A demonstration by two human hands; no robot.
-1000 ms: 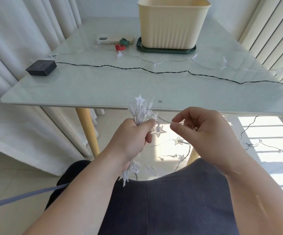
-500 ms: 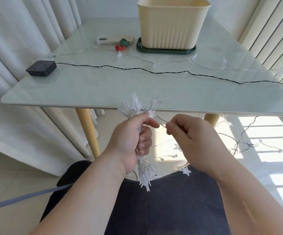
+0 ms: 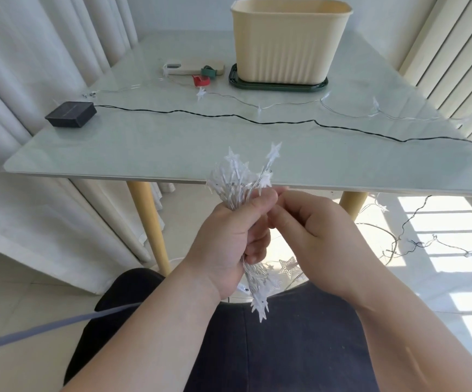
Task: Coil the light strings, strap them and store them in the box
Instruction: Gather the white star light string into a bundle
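Observation:
My left hand (image 3: 230, 239) grips a coiled bundle of clear star lights (image 3: 240, 179); stars stick out above the fist and hang below it over my lap. Right beside it, my right hand (image 3: 318, 236) pinches the thin wire of the same string, its fingertips touching the left thumb. More of this string trails down to the floor at the right. The cream box (image 3: 288, 41) stands on a dark green lid at the table's far side. A red strap (image 3: 200, 80) and a green strap (image 3: 209, 71) lie left of the box.
A black battery pack (image 3: 70, 118) sits at the table's left edge, and its dark cable (image 3: 257, 121) runs right across the glass table (image 3: 144, 148). A clear star string (image 3: 285, 104) lies behind the cable. A phone-like device (image 3: 183, 68) lies by the straps. Curtains hang left, blinds right.
My right hand has moved left with the wire until it touches the left hand. The bundle has risen slightly and holds another loop.

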